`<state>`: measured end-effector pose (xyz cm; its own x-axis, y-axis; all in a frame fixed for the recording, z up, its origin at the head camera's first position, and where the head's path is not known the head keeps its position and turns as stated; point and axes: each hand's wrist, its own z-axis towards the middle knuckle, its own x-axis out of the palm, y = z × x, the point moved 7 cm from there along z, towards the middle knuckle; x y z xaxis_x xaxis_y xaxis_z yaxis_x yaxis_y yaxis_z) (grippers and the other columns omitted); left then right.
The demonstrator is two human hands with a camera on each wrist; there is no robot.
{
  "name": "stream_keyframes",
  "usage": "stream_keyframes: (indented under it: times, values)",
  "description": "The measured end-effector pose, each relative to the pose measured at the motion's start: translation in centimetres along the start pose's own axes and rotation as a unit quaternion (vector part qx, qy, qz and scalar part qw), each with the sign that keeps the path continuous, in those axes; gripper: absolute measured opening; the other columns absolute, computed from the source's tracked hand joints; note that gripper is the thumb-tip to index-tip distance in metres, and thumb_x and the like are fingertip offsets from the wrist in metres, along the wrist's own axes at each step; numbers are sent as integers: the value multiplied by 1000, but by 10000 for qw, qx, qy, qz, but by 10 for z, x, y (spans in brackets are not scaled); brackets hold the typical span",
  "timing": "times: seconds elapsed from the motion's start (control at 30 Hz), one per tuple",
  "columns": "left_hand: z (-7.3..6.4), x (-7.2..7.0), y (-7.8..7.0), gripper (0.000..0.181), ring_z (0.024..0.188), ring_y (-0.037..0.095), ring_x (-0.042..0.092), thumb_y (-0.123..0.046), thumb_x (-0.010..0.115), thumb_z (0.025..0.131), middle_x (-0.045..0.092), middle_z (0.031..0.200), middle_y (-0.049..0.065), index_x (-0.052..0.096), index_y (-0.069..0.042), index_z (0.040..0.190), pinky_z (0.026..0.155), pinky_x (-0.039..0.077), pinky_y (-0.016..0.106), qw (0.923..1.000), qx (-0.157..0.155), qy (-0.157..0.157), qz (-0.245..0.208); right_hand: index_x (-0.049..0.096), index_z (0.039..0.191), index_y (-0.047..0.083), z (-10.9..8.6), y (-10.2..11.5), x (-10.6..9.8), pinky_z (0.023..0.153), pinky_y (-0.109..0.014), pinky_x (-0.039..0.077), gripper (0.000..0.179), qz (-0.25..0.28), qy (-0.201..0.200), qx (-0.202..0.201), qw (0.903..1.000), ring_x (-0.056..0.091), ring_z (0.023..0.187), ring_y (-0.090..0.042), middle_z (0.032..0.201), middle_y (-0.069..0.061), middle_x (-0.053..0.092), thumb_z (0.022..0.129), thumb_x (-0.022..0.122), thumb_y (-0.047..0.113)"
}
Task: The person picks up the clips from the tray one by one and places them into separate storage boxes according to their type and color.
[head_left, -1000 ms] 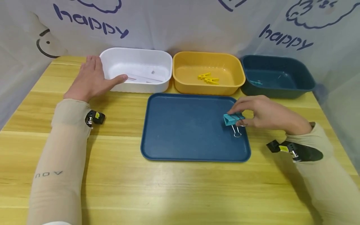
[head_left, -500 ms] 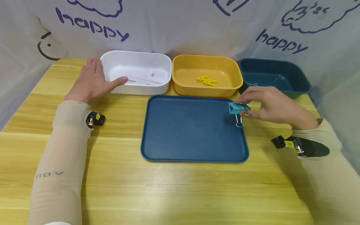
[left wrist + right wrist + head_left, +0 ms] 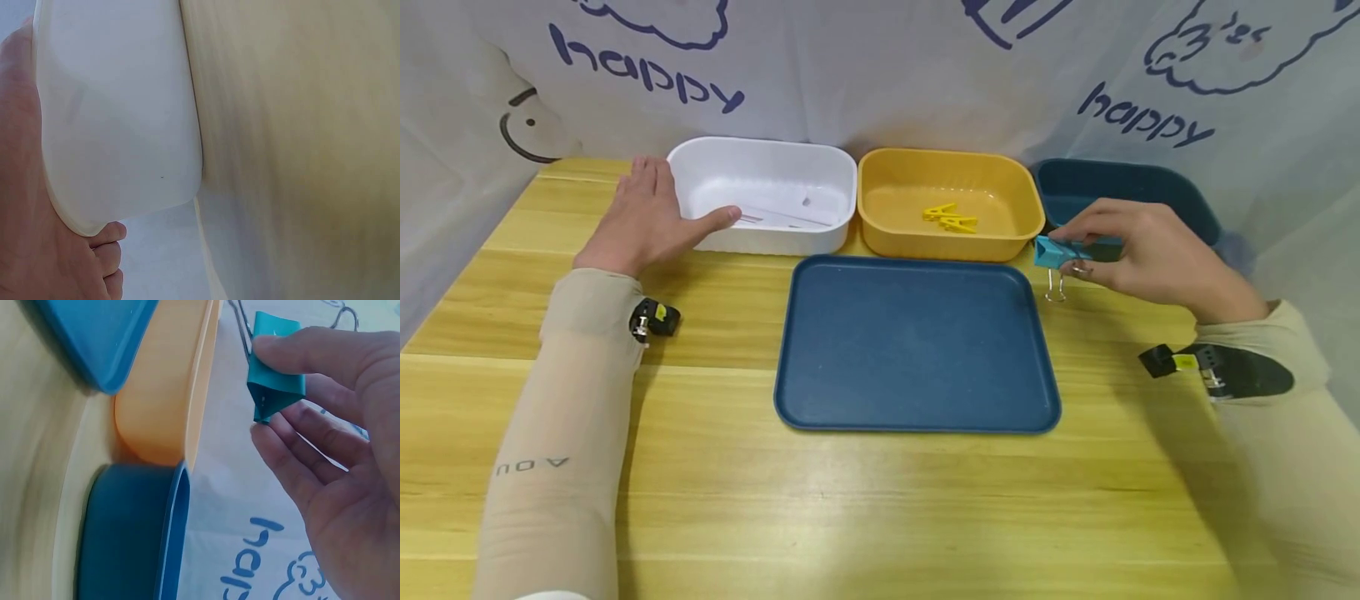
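Observation:
A teal binder clip (image 3: pixel 1054 252) with wire handles is pinched between the thumb and fingers of my right hand (image 3: pixel 1157 250). It hangs in the air just before the dark teal bin (image 3: pixel 1120 171), off the right back corner of the blue tray (image 3: pixel 917 342). In the right wrist view the clip (image 3: pixel 275 369) is held by my thumb and fingertips. My left hand (image 3: pixel 643 212) rests against the left end of the white bin (image 3: pixel 760 242), fingers straight and thumb over its front rim. In the left wrist view the hand (image 3: pixel 37 206) lies along the bin's wall.
A yellow bin (image 3: pixel 951 246) stands between the white and dark teal bins, with yellow clothespins (image 3: pixel 951 219) inside. Thin strips lie in the white bin. A white cloth with drawings (image 3: pixel 865 75) hangs behind the wooden table (image 3: pixel 850 517).
My right hand has carried the binder clip from over the tray's right side up and to the right, toward the dark teal bin. My left hand stays at the white bin.

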<state>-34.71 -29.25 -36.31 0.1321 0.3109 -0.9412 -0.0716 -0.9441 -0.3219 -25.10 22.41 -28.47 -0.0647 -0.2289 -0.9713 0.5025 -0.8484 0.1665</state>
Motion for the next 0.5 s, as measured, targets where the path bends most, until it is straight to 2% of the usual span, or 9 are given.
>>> stream_keyframes:
  times: [0.1, 0.3, 0.5]
  values:
    - [0, 1, 0, 130, 159, 46, -18, -89, 36, 88, -18, 169, 29, -17, 6, 160, 134, -7, 59, 10000, -10, 12, 5, 77, 121, 16, 0, -9, -1, 68, -26, 46, 36, 16, -108, 208, 9997, 65, 94, -22, 114, -6, 72, 86, 85, 15]
    - [0, 1, 0, 130, 159, 46, -18, -88, 36, 88, -18, 169, 30, -17, 6, 160, 134, -7, 59, 10000, -10, 6, 6, 77, 122, 15, 3, -23, -6, 71, -22, 42, 36, -66, -348, 299, 9989, 62, 94, -21, 112, -6, 72, 87, 84, 16]
    - [-1, 1, 0, 130, 159, 46, -18, -88, 37, 88, -18, 169, 29, -16, 6, 160, 134, -7, 59, 10000, -15, -34, -23, 77, 121, 13, 10, -42, -9, 70, -15, 40, 35, -181, -430, 556, 9974, 55, 90, -11, 110, -6, 72, 88, 84, 20]
